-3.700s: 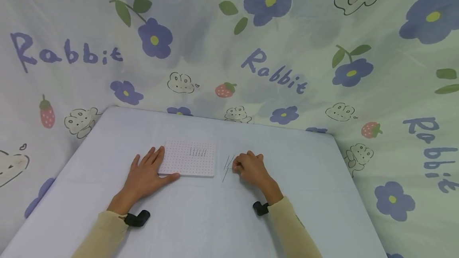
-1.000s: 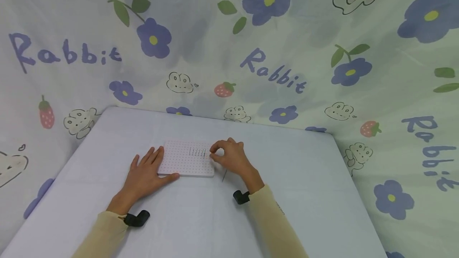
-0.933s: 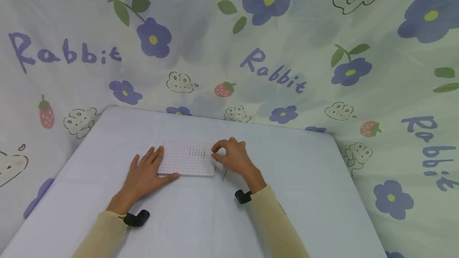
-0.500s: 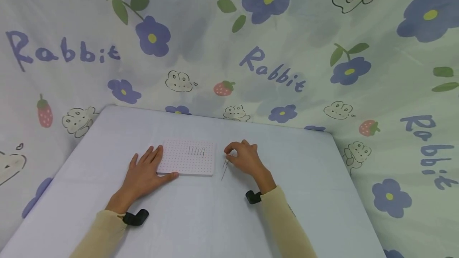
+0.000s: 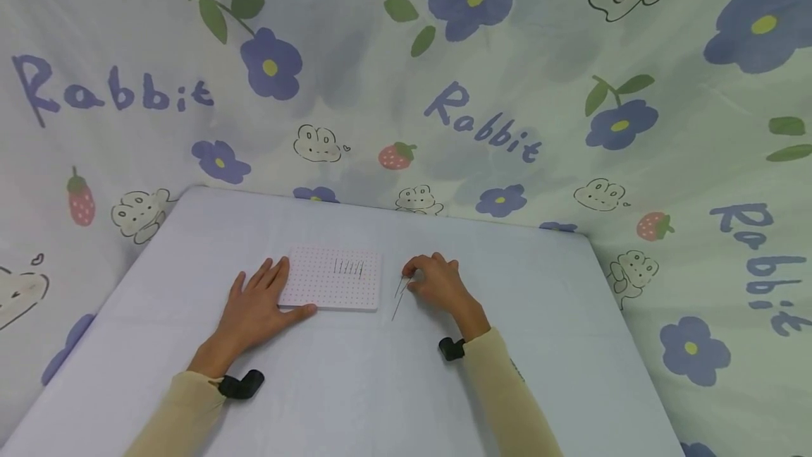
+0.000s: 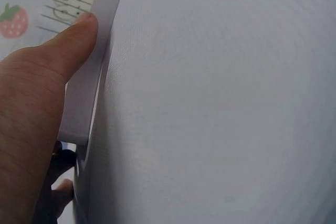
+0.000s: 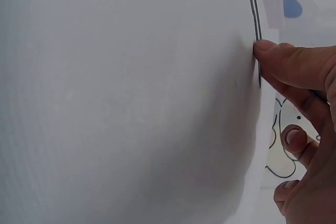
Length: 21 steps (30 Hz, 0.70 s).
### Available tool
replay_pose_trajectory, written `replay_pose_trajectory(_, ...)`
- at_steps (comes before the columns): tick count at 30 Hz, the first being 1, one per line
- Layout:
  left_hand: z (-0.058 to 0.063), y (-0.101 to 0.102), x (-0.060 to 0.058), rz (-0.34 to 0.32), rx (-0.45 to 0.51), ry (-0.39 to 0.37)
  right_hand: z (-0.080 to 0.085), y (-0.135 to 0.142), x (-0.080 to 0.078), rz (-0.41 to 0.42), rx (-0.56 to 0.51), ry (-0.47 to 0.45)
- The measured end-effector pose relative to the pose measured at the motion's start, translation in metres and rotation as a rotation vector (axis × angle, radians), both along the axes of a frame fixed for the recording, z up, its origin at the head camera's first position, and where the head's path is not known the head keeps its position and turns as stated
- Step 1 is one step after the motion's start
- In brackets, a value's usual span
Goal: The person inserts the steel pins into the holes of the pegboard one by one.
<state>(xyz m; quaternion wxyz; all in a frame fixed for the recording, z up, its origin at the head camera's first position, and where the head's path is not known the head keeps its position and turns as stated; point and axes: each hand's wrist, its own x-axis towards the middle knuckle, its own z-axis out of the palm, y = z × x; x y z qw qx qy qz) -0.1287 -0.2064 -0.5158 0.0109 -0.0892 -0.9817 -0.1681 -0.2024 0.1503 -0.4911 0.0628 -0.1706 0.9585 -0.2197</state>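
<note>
A white board dotted with small holes [image 5: 317, 291] lies on the table, with a row of thin dark needles [image 5: 348, 266] standing up from it. Against its left side and front edge rests my left hand [image 5: 249, 312], fingers spread; the thumb [image 6: 73, 43] touches the front edge in the left wrist view. My right hand [image 5: 440, 286], right of the board, pinches a thin needle between thumb and index finger close to the tabletop. Loose needles [image 5: 396, 307] lie by its fingertips. In the right wrist view two needles [image 7: 254, 11] run side by side under the thumb tip.
A white cloth covers the table [image 5: 355, 386], whose far edge meets a curtain [image 5: 355, 90] printed with flowers and rabbits. Each wrist carries a small black camera, such as the left one [image 5: 242, 385].
My right hand has left the board's right edge, moved right and come down to the loose needles, its finger and thumb drawing together. The left hand has stayed in place.
</note>
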Motion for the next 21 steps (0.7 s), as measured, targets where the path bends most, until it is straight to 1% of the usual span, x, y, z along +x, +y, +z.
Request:
replay_pose_trajectory(7,0.0005,-0.0003,-0.0013,0.0,-0.005,0.011,-0.0015,0.0027,-0.0029,-0.004,-0.004,0.005)
replay_pose_trajectory(12,-0.0003,0.0004,-0.0011,0.0,-0.001,0.013,-0.0013,0.0031,-0.0034,-0.005,0.049,0.007)
replay_pose_trajectory(16,-0.0002,0.0007,-0.0014,0.002,0.001,0.015,-0.0027,0.004,-0.0035,0.01,0.099,0.034)
replay_pose_trajectory(21,-0.0009,-0.0001,-0.0016,0.0,-0.005,0.009,-0.0064,0.0053,-0.004,0.015,0.129,0.06)
